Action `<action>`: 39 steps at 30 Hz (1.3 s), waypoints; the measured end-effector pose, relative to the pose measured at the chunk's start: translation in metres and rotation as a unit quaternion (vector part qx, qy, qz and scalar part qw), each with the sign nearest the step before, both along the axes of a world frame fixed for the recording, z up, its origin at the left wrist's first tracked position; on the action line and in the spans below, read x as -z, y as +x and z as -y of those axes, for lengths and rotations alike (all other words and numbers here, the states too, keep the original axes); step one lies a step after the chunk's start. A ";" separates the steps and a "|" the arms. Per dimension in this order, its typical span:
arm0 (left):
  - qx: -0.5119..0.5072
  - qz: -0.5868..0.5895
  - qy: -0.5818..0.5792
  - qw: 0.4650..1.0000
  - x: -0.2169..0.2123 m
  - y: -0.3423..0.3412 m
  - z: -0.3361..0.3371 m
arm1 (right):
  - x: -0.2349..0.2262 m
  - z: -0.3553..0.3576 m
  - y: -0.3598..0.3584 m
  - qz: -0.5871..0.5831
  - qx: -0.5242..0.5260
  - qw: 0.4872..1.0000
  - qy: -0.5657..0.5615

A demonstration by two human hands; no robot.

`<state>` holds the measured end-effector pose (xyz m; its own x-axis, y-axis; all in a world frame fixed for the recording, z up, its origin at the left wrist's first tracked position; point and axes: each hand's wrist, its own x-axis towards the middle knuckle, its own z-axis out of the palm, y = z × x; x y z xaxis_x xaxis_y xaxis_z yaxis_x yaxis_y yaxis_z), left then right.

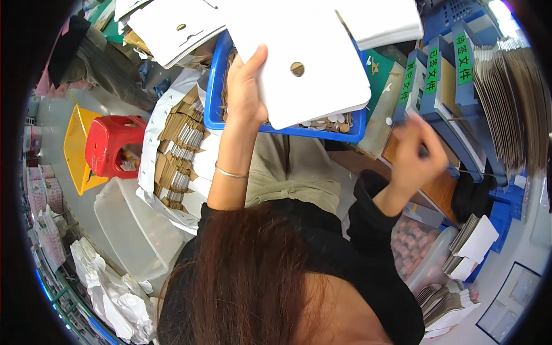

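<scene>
My left hand (247, 89) is closed on the left edge of a flat white cardboard sheet (322, 69), thumb on top and the other fingers hidden below. At least one more sheet shows under its lower right edge. A round opening with brown in it sits near the middle of the sheet, and a slit lies farther up. Beneath it is a blue tray (215, 86) holding small punched-out cardboard bits (330, 123). My right hand (417, 155) is raised to the right, apart from the sheet, fingers curled. A small dark spot shows between its fingers; I cannot tell what it is.
White die-cut stacks (178, 31) lie at the far left and far right. Blue file boxes (443, 75) and brown folded cardboard (506, 98) stand at right. A bag of folded cardboard (178, 149), a red stool (109, 146) and a clear bin (135, 224) are at left.
</scene>
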<state>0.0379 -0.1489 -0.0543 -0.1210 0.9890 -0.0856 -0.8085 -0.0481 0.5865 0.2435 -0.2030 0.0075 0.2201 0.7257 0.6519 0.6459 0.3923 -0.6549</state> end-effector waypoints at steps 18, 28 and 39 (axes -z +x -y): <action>-0.183 -0.510 0.010 0.840 0.027 0.035 -0.014 | 0.040 0.012 -0.019 -0.434 -0.441 0.781 0.083; -0.183 -0.537 -0.001 0.823 0.026 0.034 -0.011 | 0.044 -0.003 -0.022 -0.421 -0.442 0.792 0.011; -0.189 -0.530 -0.012 0.827 0.032 0.032 -0.015 | 0.045 0.002 -0.026 -0.312 -0.545 0.778 0.004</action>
<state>0.0695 -0.1339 -0.0866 -0.4407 0.8632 0.2464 0.2294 -0.1571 0.9606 0.2170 -0.2049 -0.0375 -0.2483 0.6995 0.6702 -0.5160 0.4900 -0.7026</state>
